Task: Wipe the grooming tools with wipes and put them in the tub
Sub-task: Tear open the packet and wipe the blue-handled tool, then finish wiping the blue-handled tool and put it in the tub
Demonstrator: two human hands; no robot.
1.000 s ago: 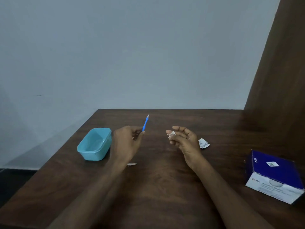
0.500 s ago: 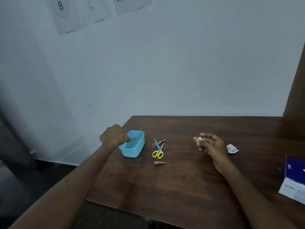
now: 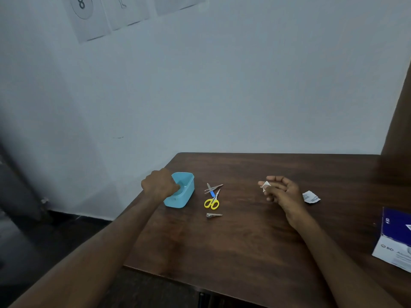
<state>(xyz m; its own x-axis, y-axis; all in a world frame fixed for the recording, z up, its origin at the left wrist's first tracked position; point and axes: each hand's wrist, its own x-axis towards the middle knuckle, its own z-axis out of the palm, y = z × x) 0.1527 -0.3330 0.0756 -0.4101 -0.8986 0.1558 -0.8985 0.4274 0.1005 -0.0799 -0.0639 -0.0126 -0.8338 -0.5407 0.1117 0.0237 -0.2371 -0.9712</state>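
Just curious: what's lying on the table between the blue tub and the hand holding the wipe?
In the head view: tweezers, yellow-handled scissors and a nail clipper.

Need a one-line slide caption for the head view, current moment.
Left hand reaches into the blue tub; right hand holds a wipe.

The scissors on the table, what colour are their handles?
Yellow. The scissors lie on the brown table, shown clearly in the head view.

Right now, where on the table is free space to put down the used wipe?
Bare wood lies between the nail clipper and the right hand, also along the near table edge. It is crowded around the scissors beside the tub.
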